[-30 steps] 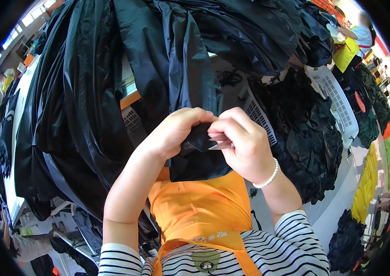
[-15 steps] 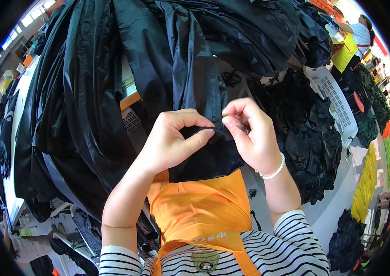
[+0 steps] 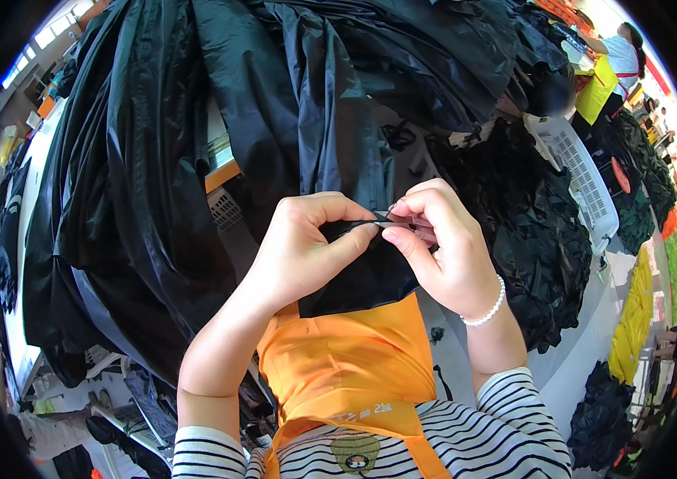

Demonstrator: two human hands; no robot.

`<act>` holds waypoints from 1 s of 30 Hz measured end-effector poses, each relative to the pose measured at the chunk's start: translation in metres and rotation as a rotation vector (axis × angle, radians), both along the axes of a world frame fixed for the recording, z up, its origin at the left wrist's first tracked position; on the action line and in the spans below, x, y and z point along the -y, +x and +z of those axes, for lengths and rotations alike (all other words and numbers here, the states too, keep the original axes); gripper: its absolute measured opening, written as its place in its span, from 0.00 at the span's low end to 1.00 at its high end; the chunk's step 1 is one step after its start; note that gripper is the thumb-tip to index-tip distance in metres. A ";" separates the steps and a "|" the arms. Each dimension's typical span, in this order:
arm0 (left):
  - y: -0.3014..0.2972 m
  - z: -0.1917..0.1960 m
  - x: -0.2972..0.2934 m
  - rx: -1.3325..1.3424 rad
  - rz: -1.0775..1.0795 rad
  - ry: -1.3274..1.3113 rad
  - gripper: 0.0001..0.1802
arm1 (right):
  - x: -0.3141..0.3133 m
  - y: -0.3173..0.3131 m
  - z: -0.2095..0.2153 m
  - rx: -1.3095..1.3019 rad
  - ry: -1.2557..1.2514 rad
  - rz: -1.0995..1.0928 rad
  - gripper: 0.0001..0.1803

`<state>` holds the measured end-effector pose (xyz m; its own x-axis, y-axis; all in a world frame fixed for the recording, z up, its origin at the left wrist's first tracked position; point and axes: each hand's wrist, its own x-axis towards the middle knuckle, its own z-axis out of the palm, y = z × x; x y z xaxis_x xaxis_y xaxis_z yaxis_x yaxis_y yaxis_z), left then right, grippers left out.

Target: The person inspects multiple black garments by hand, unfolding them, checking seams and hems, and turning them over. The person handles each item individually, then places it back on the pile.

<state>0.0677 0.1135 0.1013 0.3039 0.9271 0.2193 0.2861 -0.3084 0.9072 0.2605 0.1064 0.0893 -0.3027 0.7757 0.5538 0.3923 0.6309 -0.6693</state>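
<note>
Black shiny fabric (image 3: pixel 358 281) hangs from my pinching fingers in front of the orange apron, part of a garment running away from me. My left hand (image 3: pixel 306 243) pinches its upper edge between thumb and forefinger. Close beside those fingertips is my right hand (image 3: pixel 446 243), wearing a beaded bracelet. It is closed around a small pointed metal tool that looks like thread snips (image 3: pixel 383 216); the fingers cover most of it. The tip lies at the fabric edge by my left fingertips. Whether it touches the cloth, I cannot tell.
Long black garments (image 3: pixel 139 160) drape in a big heap ahead and to the left. Crumpled black fabric (image 3: pixel 538 239) is piled at the right, beside a white plastic basket (image 3: pixel 590 180). Yellow fabric (image 3: pixel 632 319) lies farther right. Another person (image 3: pixel 624 56) stands at the far right.
My right hand has moved slightly left, and its metal tip now reaches the fabric edge at my left fingertips. The left hand keeps its pinch, nearly unmoved.
</note>
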 end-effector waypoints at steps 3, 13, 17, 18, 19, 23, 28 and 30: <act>0.000 0.003 0.001 -0.014 0.012 -0.009 0.07 | -0.001 -0.002 0.001 0.004 0.026 0.002 0.10; 0.001 0.002 0.000 -0.025 -0.010 0.011 0.08 | -0.002 -0.001 -0.001 0.055 0.064 -0.023 0.09; -0.001 0.000 0.001 -0.005 -0.006 0.029 0.05 | -0.004 0.008 0.000 -0.029 -0.055 0.020 0.12; -0.003 -0.003 0.001 0.009 -0.012 0.048 0.04 | -0.007 0.010 -0.001 -0.086 -0.090 0.005 0.17; -0.004 -0.003 0.000 0.025 -0.024 0.071 0.04 | -0.011 0.013 0.001 -0.142 -0.120 -0.017 0.21; -0.021 0.000 0.002 -0.007 -0.102 0.200 0.12 | -0.020 0.019 -0.031 -0.090 -0.188 0.285 0.27; -0.027 0.023 -0.005 0.270 -0.367 0.172 0.32 | 0.030 -0.038 -0.067 0.064 -0.091 0.349 0.23; -0.024 0.039 -0.017 -0.036 -0.373 0.195 0.30 | 0.059 -0.070 -0.104 0.109 -0.076 0.598 0.18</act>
